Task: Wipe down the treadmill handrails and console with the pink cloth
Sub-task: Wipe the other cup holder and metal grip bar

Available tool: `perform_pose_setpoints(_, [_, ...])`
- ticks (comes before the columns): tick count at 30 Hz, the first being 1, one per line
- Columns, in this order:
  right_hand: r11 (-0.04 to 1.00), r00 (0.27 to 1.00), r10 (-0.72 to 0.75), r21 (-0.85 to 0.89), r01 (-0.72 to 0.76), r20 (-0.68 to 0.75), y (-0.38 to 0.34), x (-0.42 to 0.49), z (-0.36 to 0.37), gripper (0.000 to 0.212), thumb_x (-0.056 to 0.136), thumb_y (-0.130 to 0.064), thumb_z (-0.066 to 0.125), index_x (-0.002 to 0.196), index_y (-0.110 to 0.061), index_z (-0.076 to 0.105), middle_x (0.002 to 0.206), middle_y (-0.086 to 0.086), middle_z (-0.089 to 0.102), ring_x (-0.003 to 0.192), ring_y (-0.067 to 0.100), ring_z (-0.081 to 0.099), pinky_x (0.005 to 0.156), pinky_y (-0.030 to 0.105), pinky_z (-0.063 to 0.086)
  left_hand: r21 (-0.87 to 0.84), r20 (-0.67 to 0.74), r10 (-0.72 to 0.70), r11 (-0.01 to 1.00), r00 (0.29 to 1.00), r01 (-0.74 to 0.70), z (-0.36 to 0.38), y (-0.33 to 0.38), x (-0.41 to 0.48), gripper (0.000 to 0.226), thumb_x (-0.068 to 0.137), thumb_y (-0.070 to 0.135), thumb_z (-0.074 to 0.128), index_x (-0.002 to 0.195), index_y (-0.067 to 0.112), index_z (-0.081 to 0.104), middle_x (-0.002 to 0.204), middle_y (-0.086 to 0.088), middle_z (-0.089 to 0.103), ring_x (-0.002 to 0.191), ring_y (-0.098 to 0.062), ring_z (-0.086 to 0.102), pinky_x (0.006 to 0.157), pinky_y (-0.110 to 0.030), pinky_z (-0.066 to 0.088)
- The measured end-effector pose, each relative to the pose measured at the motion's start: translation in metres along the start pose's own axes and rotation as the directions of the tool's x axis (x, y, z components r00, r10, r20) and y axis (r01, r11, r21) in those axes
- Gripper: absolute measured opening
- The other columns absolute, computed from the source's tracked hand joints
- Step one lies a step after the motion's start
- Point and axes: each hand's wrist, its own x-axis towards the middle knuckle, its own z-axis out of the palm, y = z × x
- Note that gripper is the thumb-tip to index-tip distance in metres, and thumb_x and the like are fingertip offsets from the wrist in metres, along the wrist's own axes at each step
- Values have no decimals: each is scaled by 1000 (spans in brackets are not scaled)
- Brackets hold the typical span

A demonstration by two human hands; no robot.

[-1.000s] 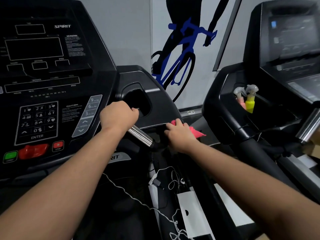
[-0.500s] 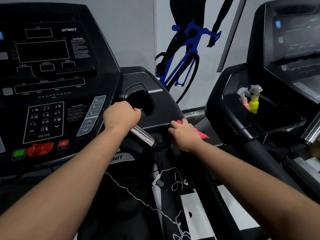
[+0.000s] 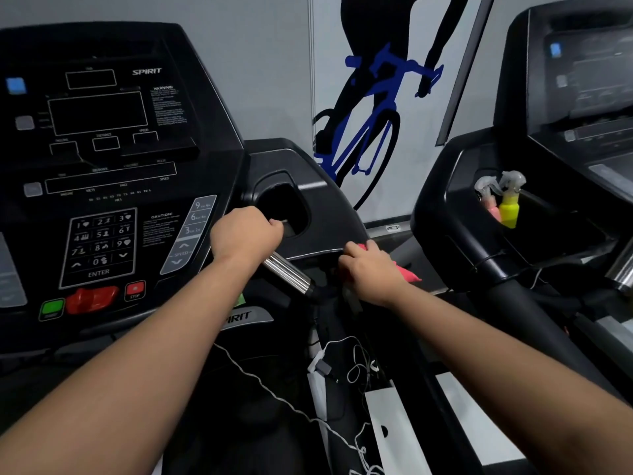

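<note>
The black treadmill console (image 3: 102,186) fills the left of the view, with its keypad and red stop button. A chrome grip bar (image 3: 289,273) juts from its right side. My left hand (image 3: 245,236) grips the upper part of that bar. My right hand (image 3: 371,272) holds the pink cloth (image 3: 406,273) against the black right handrail (image 3: 329,234), just below the console's side panel. Most of the cloth is hidden under the hand; a pink corner sticks out to the right.
A second treadmill (image 3: 555,166) stands to the right, with a yellow spray bottle (image 3: 509,205) and a pink one (image 3: 488,200) in its cup holder. White cables (image 3: 356,368) and a white box (image 3: 390,430) lie low between the machines. A cyclist mural (image 3: 373,108) covers the wall behind.
Both hands stay on the same spots on the bar and the handrail. The view has shifted slightly, so the console sits further right and lower.
</note>
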Motion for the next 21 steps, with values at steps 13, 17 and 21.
perform_pose_setpoints(13, [980,998,47,196,-39,-38,11,4,7,15,86,-30,58,94,-17,57,110,-1,41,85,23,31,78,42,45,25,6,-5,1000,1000,5,-2,3,-1,38,89,35,45,67,7,57,58,-3,48,60,-26,50,54,-27,35])
perform_pose_setpoints(17, [982,1000,4,189,-1,-17,8,-4,13,20,78,-32,56,95,-24,48,102,-4,46,89,29,46,80,45,46,28,-6,3,1000,1000,-3,-2,2,-1,38,90,37,45,65,9,52,60,-4,47,62,-27,49,57,-28,36])
perform_pose_setpoints(21, [935,998,-63,350,66,-18,17,-39,5,22,71,-18,60,86,-24,46,82,-13,45,79,14,46,78,27,34,29,-9,0,1000,1000,0,-2,1,-1,38,90,37,45,65,9,53,59,-3,46,61,-26,49,56,-28,36])
